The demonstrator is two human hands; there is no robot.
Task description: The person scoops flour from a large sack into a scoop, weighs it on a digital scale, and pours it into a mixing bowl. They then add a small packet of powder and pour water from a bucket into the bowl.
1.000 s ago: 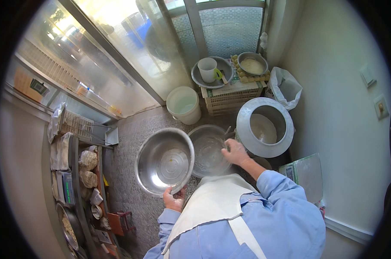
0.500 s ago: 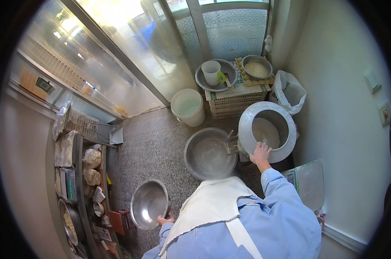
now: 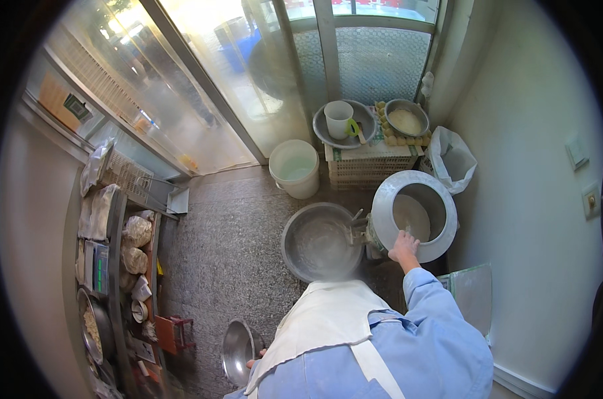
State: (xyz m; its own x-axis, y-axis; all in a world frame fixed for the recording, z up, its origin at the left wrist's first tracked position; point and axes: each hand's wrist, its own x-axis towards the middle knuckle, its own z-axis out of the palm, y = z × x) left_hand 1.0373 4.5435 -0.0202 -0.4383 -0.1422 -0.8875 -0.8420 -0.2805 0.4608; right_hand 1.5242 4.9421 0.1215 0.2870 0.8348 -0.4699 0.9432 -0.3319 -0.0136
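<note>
By the lower edge, my left hand (image 3: pixel 253 361) is closed on the rim of an empty-looking steel bowl (image 3: pixel 236 351); the apron hides most of this hand. On the right, my right hand (image 3: pixel 404 249) has its fingers curled over the inner edge of a big metal drum (image 3: pixel 382 219) with a wide pale rim. Something whitish, like flour or dough, lies inside the drum. Left of it, a wide steel basin (image 3: pixel 318 243) with a white dusty film stands on the floor. A metal bracket with a lever (image 3: pixel 358 227) sits between basin and drum.
Beyond stand a white bucket (image 3: pixel 295 174) of liquid and a crate (image 3: pixel 371 171) bearing a bowl with a jug (image 3: pixel 338 118), eggs and a bowl of pale powder (image 3: pixel 408 121). A white bag (image 3: pixel 451 159) leans by the wall. Loaded shelves (image 3: pixel 118 266) line the left.
My left hand has drawn the steel bowl down and toward my body, tilting it, so the apron covers more of it. My right hand stays at the drum's rim. The view has shifted slightly.
</note>
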